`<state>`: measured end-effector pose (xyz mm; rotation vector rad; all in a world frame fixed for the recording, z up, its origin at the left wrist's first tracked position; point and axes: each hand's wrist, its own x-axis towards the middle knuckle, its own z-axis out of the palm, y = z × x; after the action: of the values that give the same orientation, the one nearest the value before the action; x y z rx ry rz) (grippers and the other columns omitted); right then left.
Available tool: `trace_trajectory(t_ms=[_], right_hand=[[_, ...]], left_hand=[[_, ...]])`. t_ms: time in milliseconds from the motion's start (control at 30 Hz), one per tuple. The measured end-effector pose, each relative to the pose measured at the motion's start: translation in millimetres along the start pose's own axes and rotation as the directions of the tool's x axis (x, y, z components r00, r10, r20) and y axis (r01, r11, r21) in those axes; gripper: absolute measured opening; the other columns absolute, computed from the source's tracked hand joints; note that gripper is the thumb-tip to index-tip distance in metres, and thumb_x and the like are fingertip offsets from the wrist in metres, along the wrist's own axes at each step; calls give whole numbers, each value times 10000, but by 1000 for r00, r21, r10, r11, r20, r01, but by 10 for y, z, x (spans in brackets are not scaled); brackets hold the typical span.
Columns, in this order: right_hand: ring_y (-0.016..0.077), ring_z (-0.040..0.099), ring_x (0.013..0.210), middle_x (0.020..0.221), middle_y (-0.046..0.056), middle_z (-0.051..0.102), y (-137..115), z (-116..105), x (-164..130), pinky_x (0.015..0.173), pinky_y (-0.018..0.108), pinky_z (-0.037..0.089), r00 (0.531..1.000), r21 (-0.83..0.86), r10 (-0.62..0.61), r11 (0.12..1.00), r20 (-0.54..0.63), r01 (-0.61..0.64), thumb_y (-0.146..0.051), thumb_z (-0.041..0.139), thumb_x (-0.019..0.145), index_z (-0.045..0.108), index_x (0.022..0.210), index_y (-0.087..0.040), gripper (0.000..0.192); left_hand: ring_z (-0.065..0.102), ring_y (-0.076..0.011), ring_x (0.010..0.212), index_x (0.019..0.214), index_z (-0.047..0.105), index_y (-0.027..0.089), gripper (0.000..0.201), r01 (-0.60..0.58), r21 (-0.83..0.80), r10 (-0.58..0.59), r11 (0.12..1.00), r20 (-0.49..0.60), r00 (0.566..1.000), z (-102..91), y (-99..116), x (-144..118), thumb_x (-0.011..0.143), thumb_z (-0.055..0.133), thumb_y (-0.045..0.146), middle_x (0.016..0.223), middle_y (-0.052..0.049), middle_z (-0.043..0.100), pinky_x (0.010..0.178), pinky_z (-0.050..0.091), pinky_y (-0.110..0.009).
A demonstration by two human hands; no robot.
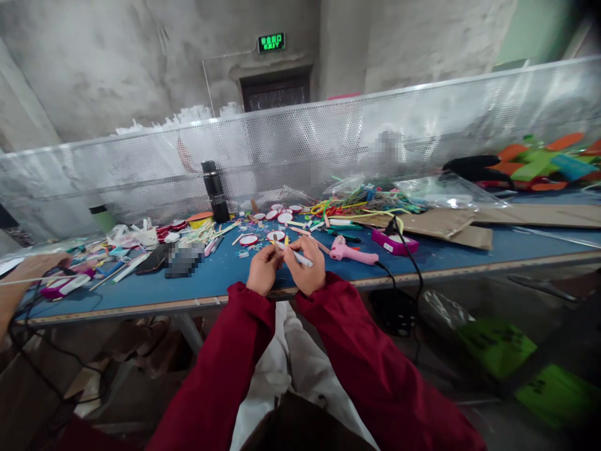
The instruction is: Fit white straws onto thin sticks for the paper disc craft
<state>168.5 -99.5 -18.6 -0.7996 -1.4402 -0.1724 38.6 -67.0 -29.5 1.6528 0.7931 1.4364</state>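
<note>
My right hand (308, 266) is closed round a slim white pen-like tool (303, 259), which slants toward its palm side. Close against it, my left hand (263, 269) has its fingers pinched together. What sits between those left fingertips is too small to make out. Both hands are just above the front edge of the blue worktable (225, 275). Just beyond them lie round white discs with red rims, one disc (275, 236) near the fingertips and another disc (248, 240) to the left. A pink glue gun (354, 254) rests right of my right hand.
A purple box (395, 243) with a black cable stands at the right. Behind are tangled coloured cords (366, 203), a black bottle (215, 191) and flat cardboard (422, 222). Phones (154, 259) lie left. Another person's arm (28, 282) reaches in at far left. A perforated metal screen (291, 144) borders the back.
</note>
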Motion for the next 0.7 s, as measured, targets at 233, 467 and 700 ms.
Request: trace_trajectory(t_ms=[233, 467, 700], right_hand=[[212, 598, 715, 705, 6, 644, 6, 9, -9, 791, 390, 487, 1000, -19, 10, 1000, -5, -10, -276, 585, 915, 544, 772, -263, 149], [222, 602, 727, 712, 15, 652, 8, 5, -8, 787, 398, 483, 1000, -12, 16, 1000, -8, -16, -283, 589, 918, 550, 771, -260, 154], [224, 605, 731, 714, 15, 658, 10, 7, -6, 801, 400, 486, 1000, -28, 14, 1000, -9, -14, -282, 590, 918, 550, 768, -267, 156]], left_hand=[[495, -156, 654, 737, 643, 188, 236, 12, -26, -12, 1000, 1, 1000, -6, -6, 4, 833, 731, 385, 649, 9, 541, 660, 439, -278], [483, -158, 659, 735, 638, 191, 247, 23, -14, -23, 1000, -8, 1000, -2, 1, -1, 832, 720, 403, 662, 6, 536, 676, 440, -284], [445, -140, 633, 702, 620, 185, 277, 11, 3, -11, 1000, -8, 1000, -2, 7, -5, 839, 725, 403, 660, 8, 532, 631, 390, -266]])
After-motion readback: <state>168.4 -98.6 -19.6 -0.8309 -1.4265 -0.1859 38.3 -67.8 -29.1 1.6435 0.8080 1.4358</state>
